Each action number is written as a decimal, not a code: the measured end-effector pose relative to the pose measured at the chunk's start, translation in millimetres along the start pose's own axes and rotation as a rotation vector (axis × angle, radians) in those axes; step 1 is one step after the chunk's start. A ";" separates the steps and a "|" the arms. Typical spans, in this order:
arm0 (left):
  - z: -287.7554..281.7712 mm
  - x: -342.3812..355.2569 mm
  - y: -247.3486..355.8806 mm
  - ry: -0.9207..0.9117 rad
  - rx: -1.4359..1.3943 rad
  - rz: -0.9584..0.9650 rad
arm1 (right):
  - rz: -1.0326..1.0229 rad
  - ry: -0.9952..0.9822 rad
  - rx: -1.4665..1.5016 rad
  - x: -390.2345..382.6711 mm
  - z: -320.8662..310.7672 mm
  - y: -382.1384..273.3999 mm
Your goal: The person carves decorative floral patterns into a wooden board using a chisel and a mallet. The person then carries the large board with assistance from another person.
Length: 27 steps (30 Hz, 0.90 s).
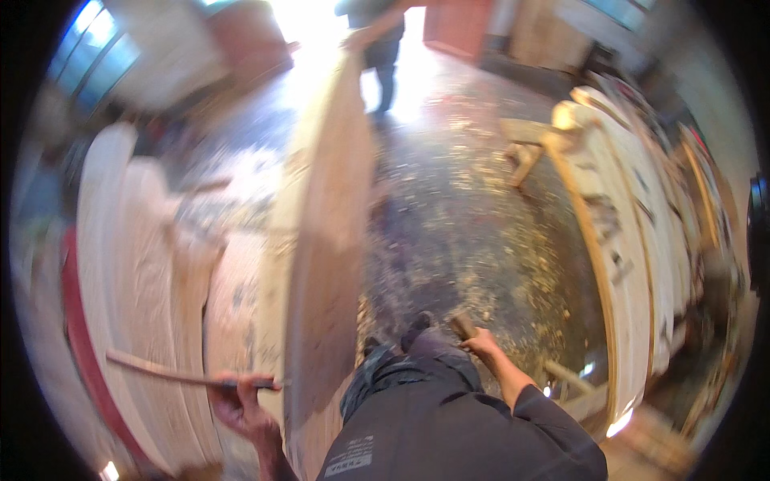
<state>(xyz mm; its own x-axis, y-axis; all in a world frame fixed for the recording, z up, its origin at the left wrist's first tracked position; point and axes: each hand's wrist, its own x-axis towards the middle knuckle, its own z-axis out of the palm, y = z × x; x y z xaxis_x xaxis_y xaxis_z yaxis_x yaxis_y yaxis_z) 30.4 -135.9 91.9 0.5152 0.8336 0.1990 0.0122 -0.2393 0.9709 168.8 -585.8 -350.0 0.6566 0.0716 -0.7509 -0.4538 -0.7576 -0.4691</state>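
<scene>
My left hand (241,407) is closed around a long, thin, slightly curved wooden stick (164,370), whose dark end points at the plank beside it. Close to that hand, a long thick wooden plank (329,240) stands on edge and runs away from me. Right of my body, my right hand (483,343) grips a short brown wooden piece (463,325); its full shape is partly hidden and blurred. At the plank's far end stands another person (381,48), one arm stretched over its top.
Pale boards (144,256) lean at the left, next to a red strip (84,345). More long boards (622,240) are stacked along the right, near a small wooden trestle (525,152). Shavings litter the dark floor (449,216). Bright light enters through the far doorway.
</scene>
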 end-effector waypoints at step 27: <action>549.3 -116.2 9.7 -1.618 0.116 0.560 | 0.667 0.413 1.167 -147.2 -0.9 157.8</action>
<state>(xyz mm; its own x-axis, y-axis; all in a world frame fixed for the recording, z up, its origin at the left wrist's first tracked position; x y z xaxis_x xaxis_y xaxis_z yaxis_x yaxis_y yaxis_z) 441.4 -508.6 4.9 0.7523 -0.6531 0.0869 -0.4379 -0.3972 0.8065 1.0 -716.5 -313.1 0.1570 -0.4309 -0.8886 -0.8439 0.4089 -0.3474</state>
